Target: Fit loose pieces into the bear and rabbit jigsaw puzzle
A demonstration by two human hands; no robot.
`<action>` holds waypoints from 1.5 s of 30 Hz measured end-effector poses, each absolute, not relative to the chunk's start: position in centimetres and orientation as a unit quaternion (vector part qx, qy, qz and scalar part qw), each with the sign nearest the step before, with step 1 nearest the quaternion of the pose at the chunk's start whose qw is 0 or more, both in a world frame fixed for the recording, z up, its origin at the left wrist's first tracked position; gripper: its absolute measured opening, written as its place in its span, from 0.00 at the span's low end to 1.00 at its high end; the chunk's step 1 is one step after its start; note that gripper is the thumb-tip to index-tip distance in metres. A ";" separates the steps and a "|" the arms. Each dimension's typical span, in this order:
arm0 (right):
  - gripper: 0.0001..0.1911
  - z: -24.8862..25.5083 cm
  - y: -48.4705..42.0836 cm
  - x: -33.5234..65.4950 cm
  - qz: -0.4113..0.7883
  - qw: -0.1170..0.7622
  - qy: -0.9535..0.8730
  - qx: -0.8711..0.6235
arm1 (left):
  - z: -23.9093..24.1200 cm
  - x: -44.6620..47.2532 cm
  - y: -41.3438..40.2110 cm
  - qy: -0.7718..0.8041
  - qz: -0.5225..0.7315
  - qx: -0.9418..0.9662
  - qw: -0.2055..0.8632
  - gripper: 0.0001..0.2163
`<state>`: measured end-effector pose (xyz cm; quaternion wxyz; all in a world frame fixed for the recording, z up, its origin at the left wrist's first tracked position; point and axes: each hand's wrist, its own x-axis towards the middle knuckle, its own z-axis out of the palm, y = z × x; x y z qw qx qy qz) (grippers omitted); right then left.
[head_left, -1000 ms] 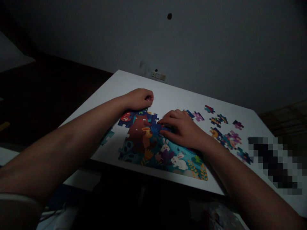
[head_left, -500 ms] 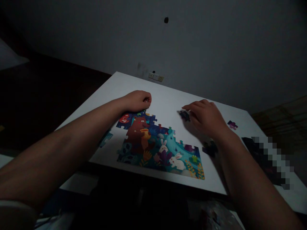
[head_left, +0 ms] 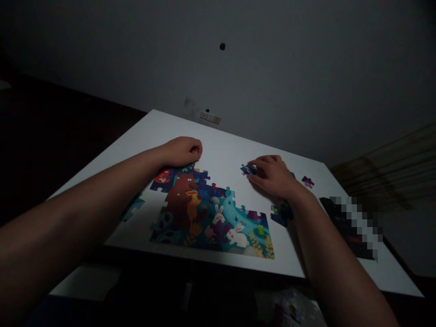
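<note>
Dim grey light is spread over a plain wall (head_left: 272, 100), on which a dark round spot (head_left: 222, 46) and a row of sockets (head_left: 210, 117) are seen. Below it stands a white table (head_left: 223, 147), by whose near edge a partly joined puzzle (head_left: 213, 213) is laid flat. Within the puzzle, a brown bear with a yellow pot, two white rabbits and orange plants are pictured; its upper right border is stepped and knobbed.

At its top left corner the left hand (head_left: 184, 151) is placed, its fingers curled inward; whether anything is held in them cannot be told. Beside the left forearm, a teal piece (head_left: 133, 209) is partly covered.

By the right hand (head_left: 270, 175), beyond the puzzle's upper right, a blue piece (head_left: 247, 169) is reached, with the fingers bent and the thumb set apart from them. Whether it is gripped or only touched cannot be told, since what lies beneath the palm is hidden. Near the right wrist, dark blue-green pieces (head_left: 279, 215) are partly hidden, and farther right a purple piece (head_left: 308, 182) is left alone. At the table's right, a dark object (head_left: 340, 231) is partly blurred out by blocks.
</note>
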<state>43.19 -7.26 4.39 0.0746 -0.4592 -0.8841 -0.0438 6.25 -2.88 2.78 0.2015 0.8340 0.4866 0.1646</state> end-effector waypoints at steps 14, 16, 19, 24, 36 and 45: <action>0.16 4.0 -7.2 42.4 0.039 0.130 -0.865 -0.483 | 3.1 6.5 -3.2 0.489 0.160 0.833 0.202 0.12; 0.19 4.7 -6.9 43.6 -0.035 0.103 -0.835 -0.539 | 3.1 6.5 -3.2 0.488 0.161 0.834 0.202 0.12; 0.21 6.2 -6.7 46.2 -0.133 0.036 -0.762 -0.632 | 3.1 6.5 -3.0 0.486 0.161 0.836 0.198 0.11; 0.26 7.4 -6.6 49.8 -0.128 -0.030 -0.649 -0.750 | 2.9 6.3 -2.7 0.482 0.159 0.839 0.196 0.11; 0.29 6.2 -5.9 53.7 -0.065 -0.068 -0.606 -0.790 | 2.5 6.1 -2.4 0.472 0.168 0.843 0.197 0.10; 0.21 6.6 -6.0 53.6 0.033 -0.046 -0.625 -0.779 | 2.6 6.1 -2.4 0.472 0.167 0.841 0.205 0.11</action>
